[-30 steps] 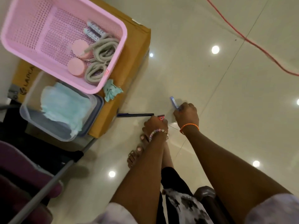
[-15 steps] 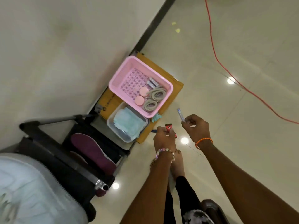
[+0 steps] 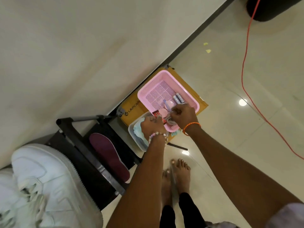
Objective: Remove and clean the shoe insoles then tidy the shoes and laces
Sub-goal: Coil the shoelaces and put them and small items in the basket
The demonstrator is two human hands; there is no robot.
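You've lifted both hands off the floor to the pink basket (image 3: pixel 166 83). Left hand (image 3: pixel 152 127) grips a red item, right hand (image 3: pixel 183 115) pinches a small stick. Purple insole (image 3: pixel 108 158) sits on the black rack, white shoes (image 3: pixel 41 181) near left: looks like tool stowing.

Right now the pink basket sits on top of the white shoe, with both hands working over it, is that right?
Not quite: in the head view the pink basket sits on a yellow cardboard box, not the white shoe. The left hand and right hand do work over it.
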